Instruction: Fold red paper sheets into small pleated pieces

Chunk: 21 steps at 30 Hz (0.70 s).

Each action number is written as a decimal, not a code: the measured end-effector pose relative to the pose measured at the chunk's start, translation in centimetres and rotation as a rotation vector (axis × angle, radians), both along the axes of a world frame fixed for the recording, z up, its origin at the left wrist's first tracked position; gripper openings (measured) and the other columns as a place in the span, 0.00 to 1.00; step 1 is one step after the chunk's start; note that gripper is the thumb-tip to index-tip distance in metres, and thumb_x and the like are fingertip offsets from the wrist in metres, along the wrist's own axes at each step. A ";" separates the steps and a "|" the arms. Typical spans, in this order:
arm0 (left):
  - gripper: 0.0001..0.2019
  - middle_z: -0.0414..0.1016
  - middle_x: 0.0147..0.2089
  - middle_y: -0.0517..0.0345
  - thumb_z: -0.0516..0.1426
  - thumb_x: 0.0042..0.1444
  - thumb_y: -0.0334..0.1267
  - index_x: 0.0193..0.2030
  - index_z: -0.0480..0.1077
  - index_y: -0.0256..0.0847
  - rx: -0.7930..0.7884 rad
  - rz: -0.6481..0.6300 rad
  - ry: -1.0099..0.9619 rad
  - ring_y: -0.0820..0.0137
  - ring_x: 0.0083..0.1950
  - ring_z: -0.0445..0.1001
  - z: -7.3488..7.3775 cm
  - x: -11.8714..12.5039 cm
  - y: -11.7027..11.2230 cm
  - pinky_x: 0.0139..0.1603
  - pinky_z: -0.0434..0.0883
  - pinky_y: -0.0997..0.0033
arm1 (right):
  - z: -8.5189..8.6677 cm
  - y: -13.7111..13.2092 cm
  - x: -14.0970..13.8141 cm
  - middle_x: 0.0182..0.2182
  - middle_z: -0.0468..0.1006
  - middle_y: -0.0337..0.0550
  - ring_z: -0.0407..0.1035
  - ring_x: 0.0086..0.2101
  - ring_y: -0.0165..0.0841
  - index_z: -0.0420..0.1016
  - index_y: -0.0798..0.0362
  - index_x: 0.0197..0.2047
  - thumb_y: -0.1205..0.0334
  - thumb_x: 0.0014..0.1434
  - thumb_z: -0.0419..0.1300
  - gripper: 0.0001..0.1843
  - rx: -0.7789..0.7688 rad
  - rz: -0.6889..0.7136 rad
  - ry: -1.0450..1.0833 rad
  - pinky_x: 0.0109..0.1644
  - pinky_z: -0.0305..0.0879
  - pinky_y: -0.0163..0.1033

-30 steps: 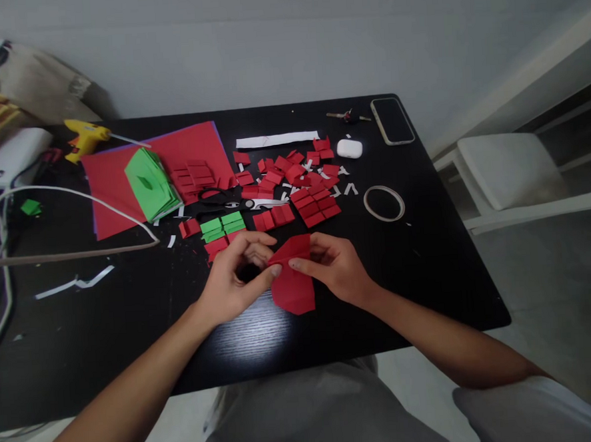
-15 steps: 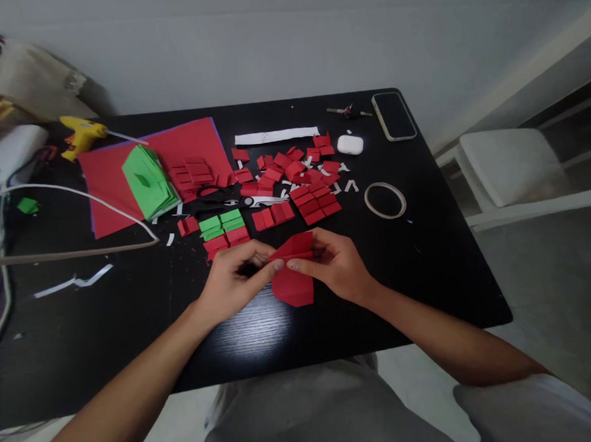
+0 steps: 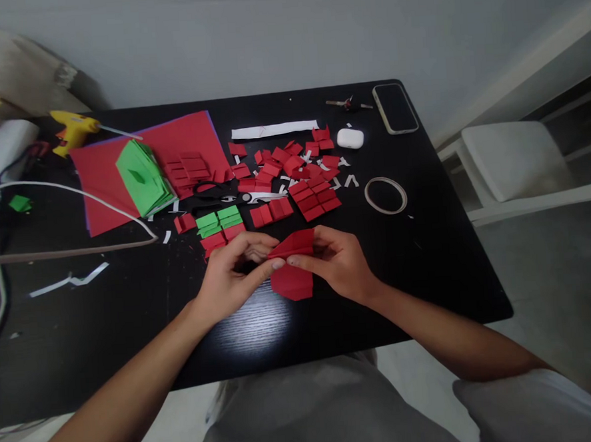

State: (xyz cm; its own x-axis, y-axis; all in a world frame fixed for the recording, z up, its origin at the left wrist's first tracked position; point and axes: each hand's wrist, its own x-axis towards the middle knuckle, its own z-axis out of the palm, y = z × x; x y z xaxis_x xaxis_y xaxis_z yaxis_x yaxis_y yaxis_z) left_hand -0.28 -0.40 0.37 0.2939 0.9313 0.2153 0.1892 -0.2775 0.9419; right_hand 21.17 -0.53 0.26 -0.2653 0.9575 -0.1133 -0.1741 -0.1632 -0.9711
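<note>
A folded piece of red paper (image 3: 292, 282) is held between my two hands above the near part of the table. My left hand (image 3: 233, 271) pinches its left edge at a crease, thumb in front. On the other side my right hand (image 3: 341, 261) grips it, with the thumb on the same crease and the fingers behind, partly hidden by the paper. Just beyond the hands lie folded green paper pieces (image 3: 219, 220), red folded pieces (image 3: 315, 198) and black-handled scissors (image 3: 254, 197).
A black table (image 3: 429, 273) bears red sheets (image 3: 98, 186), a green paper stack (image 3: 142, 177), a yellow glue gun (image 3: 74, 131), a white strip (image 3: 274, 129), a tape ring (image 3: 385, 195), a white case (image 3: 350, 138), keys (image 3: 349, 103) and a phone (image 3: 395, 109). A white cable (image 3: 73, 186) crosses the left side.
Both hands keep their hold on the red paper. Its lower flap appears slightly higher, and the view has shifted a little.
</note>
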 end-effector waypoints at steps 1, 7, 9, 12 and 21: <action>0.16 0.82 0.37 0.59 0.69 0.60 0.34 0.53 0.74 0.41 0.006 -0.002 -0.020 0.73 0.36 0.81 -0.1 0.0 0.0 0.39 0.78 0.77 | 0.0 0.0 0.0 0.40 0.88 0.40 0.83 0.42 0.38 0.83 0.49 0.43 0.55 0.53 0.78 0.16 -0.008 0.002 0.004 0.50 0.80 0.45; 0.20 0.82 0.41 0.60 0.68 0.59 0.29 0.56 0.72 0.43 0.127 -0.011 -0.032 0.74 0.37 0.81 -0.2 -0.2 0.0 0.41 0.79 0.76 | 0.2 0.5 0.2 0.35 0.84 0.38 0.78 0.36 0.33 0.82 0.49 0.40 0.47 0.62 0.70 0.14 -0.091 0.001 -0.004 0.40 0.76 0.37; 0.16 0.82 0.42 0.57 0.67 0.61 0.28 0.54 0.75 0.41 0.215 -0.025 0.083 0.75 0.37 0.80 0.0 -0.3 0.1 0.42 0.79 0.76 | 0.0 0.7 0.2 0.32 0.81 0.37 0.76 0.33 0.31 0.80 0.50 0.36 0.44 0.63 0.69 0.17 -0.140 0.007 0.011 0.37 0.74 0.35; 0.10 0.83 0.41 0.56 0.65 0.62 0.29 0.50 0.77 0.39 0.280 -0.014 0.196 0.75 0.35 0.79 0.4 -0.3 0.0 0.39 0.78 0.77 | -0.3 0.8 0.2 0.32 0.79 0.37 0.76 0.33 0.33 0.78 0.51 0.35 0.41 0.63 0.68 0.20 -0.238 0.045 0.083 0.36 0.75 0.37; 0.04 0.79 0.29 0.62 0.63 0.65 0.33 0.46 0.76 0.39 -0.001 0.079 0.077 0.75 0.28 0.78 0.2 0.2 -0.2 0.32 0.75 0.77 | 0.5 0.1 0.2 0.33 0.82 0.36 0.77 0.31 0.34 0.71 0.42 0.58 0.52 0.63 0.70 0.23 -0.159 0.017 0.054 0.35 0.73 0.39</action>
